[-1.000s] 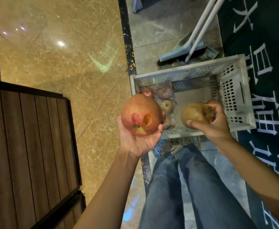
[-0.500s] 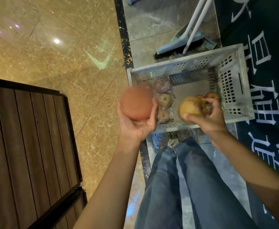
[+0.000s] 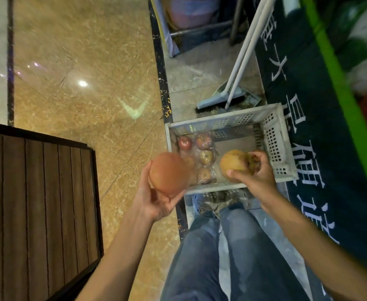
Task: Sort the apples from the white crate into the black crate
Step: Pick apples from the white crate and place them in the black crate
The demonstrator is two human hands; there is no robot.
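L hand (image 3: 156, 200) cups a big reddish apple (image 3: 169, 171) from below, fingers curled round it, palm up, prob. so the skin can be checked. R hand (image 3: 256, 178) pinches a yellowish, bruised apple (image 3: 235, 162) w/ fingers wrapped over its top, above the white crate (image 3: 274, 135). More apples in clear wrap (image 3: 204, 155) sit at crate's left side; right half bare. Black crate not in view. Broom (image 3: 232, 98) just behind crate; dark slatted panel (image 3: 37, 203) at left, open tile floor (image 3: 80, 51) between gives swing room.
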